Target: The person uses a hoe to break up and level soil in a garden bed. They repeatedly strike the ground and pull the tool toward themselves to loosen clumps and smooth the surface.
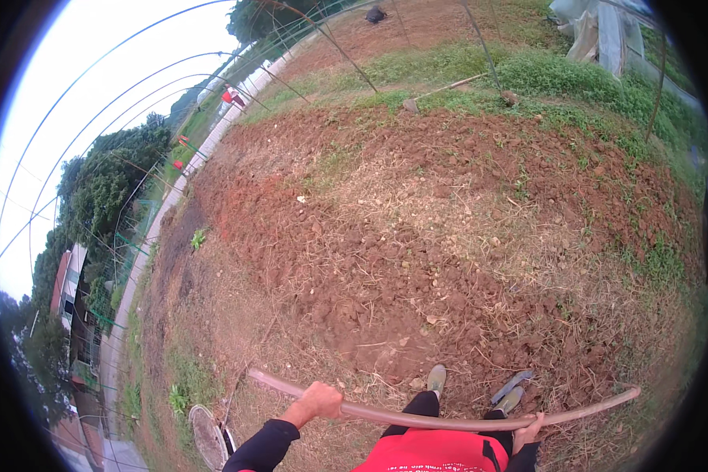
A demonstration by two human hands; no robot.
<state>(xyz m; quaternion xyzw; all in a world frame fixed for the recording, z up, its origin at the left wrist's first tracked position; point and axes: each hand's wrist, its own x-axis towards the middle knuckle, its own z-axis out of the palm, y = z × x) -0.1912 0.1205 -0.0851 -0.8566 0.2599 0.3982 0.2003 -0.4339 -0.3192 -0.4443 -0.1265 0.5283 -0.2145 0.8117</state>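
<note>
A long wooden pole [425, 420], bent-looking in the fisheye view, lies across the front of my body at waist height. My left hand [323, 400] grips it near its left end, knuckles up. Farther right along the pole, my right hand [528, 429] is closed around it, close to my right hip. A grey flat object, perhaps a metal tool blade [511, 385], is beside my right shoe [511, 401]; whether it joins the pole cannot be told. My left shoe [436, 379] stands on the broken reddish soil [383, 330].
A long-handled tool [411, 105] lies on the grass edge ahead. Thin hoop-frame poles [485, 50] rise around the plot. A round lid or basin [208, 436] sits at lower left. A paved path [171, 197] runs along the left, with a person [234, 97] far off.
</note>
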